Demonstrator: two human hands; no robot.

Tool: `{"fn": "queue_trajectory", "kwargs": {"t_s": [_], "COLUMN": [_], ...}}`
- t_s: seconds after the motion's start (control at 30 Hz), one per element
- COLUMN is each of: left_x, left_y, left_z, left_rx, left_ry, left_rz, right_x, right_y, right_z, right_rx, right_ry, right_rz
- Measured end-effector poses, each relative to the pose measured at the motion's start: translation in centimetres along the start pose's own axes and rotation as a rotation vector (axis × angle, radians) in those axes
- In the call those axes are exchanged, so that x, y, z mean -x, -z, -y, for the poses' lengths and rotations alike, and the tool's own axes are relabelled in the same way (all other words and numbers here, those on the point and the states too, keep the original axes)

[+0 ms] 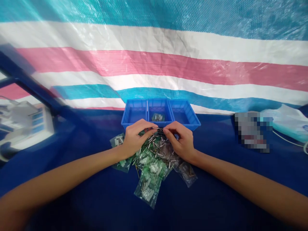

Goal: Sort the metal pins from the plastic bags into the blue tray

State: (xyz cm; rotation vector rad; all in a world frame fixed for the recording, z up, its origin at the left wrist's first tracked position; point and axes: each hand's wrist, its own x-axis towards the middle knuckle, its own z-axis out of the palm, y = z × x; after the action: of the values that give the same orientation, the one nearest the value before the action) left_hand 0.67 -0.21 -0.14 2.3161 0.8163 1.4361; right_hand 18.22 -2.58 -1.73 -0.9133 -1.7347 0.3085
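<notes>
My left hand [137,136] is closed in a pinch, with a thin silvery rod [154,128] at its fingertips. Facing it, my right hand [181,139] is pinched too; what lies between its fingers is too small to make out. The fingertips nearly meet above a pile of loose thin metal rods [154,140] and small clear plastic bags. One green-tinted bag [149,184] nearest me contains white pieces and metal rods. Another bag [188,173] lies below my right wrist, and a further bag [124,165] lies beside my left wrist.
Three joined blue bins [146,110] stand just beyond my hands; the middle one has a small filled bag [158,117] in it. A blurred white device [26,125] is at left. At right lie a pixelated object [252,133] and a pale plastic bag [286,122]. Striped sheeting [154,61] hangs behind.
</notes>
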Motion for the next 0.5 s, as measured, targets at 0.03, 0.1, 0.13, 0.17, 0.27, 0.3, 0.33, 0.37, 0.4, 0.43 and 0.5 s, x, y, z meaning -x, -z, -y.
{"fn": "queue_trajectory", "kwargs": {"t_s": [0.03, 0.1, 0.13, 0.17, 0.27, 0.3, 0.33, 0.37, 0.4, 0.43, 0.5], "left_x": [-0.01, -0.02, -0.02, -0.02, -0.02, -0.03, -0.03, -0.03, -0.03, -0.03, -0.02], "left_y": [0.01, 0.02, 0.03, 0.03, 0.03, 0.03, 0.04, 0.05, 0.06, 0.06, 0.05], "left_z": [-0.01, -0.02, -0.02, -0.02, -0.03, -0.03, -0.04, -0.05, -0.06, -0.07, -0.06], "left_rx": [-0.005, -0.013, -0.014, -0.012, -0.009, -0.009, -0.01, -0.012, -0.013, -0.013, -0.011], "left_ry": [-0.003, -0.003, -0.001, 0.0, -0.005, -0.008, -0.008, -0.007, -0.006, -0.005, -0.008], "left_rz": [-0.003, -0.007, -0.009, -0.011, -0.015, -0.015, -0.016, -0.017, -0.017, -0.018, -0.018], "right_x": [0.02, 0.03, 0.03, 0.03, 0.03, 0.03, 0.03, 0.03, 0.02, 0.01, 0.01], "right_y": [-0.01, 0.0, 0.02, 0.05, 0.17, 0.2, 0.22, 0.23, 0.24, 0.24, 0.24], "right_z": [0.01, 0.03, 0.04, 0.05, 0.05, 0.05, 0.04, 0.04, 0.03, 0.02, 0.0], "right_rx": [-0.011, -0.023, -0.023, -0.018, 0.001, 0.004, 0.006, 0.005, 0.003, 0.0, -0.007], "right_ry": [-0.007, -0.015, -0.013, -0.008, 0.023, 0.031, 0.034, 0.033, 0.029, 0.022, 0.01], "right_rz": [-0.003, -0.008, -0.007, -0.006, 0.014, 0.019, 0.019, 0.015, 0.008, -0.001, -0.006]}}
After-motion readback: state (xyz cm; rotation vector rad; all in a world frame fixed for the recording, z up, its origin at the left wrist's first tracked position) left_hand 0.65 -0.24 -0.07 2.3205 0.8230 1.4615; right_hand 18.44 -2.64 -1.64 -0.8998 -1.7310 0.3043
